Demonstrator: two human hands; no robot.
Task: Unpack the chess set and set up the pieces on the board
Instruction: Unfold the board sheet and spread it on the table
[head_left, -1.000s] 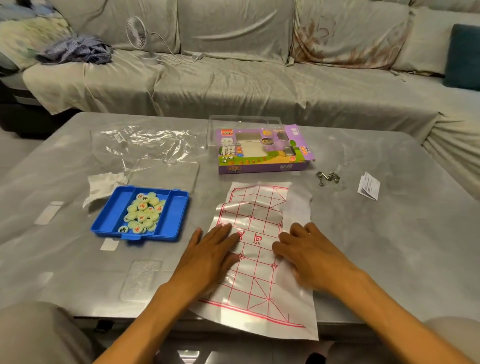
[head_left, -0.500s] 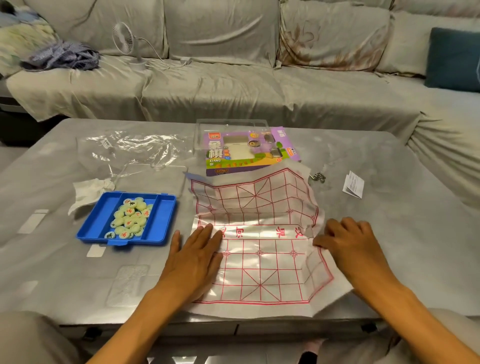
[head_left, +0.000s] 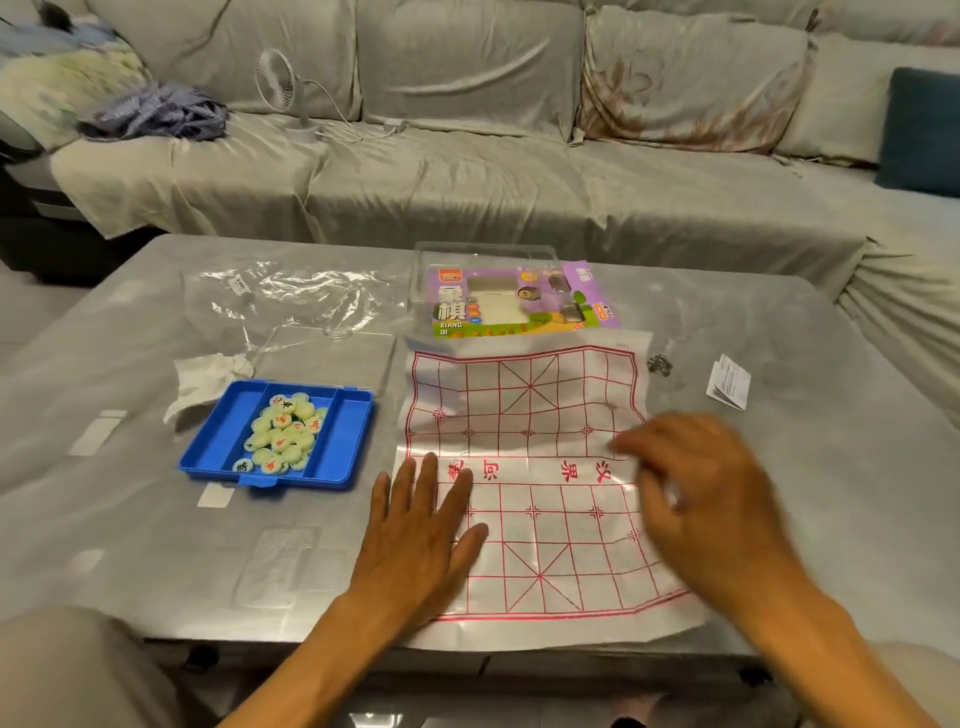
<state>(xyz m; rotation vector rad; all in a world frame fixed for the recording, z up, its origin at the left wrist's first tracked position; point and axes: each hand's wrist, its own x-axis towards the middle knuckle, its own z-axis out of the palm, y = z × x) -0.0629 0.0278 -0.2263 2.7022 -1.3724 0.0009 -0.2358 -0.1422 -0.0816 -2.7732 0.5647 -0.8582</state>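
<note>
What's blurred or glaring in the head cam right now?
Head view: right hand motion-smeared over the board sheet; left hand sharp, flat on the sheet's left edge. Glare on the plastic wrap and glossy table. Wide-angle bends the sofa. Pieces in the blue tray legible.

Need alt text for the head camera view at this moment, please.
Two hands flatten an unfolded paper xiangqi board on a grey table: left hand pressed flat, right hand blurred above it. A blue tray of round pieces sits left, the purple box behind.
</note>
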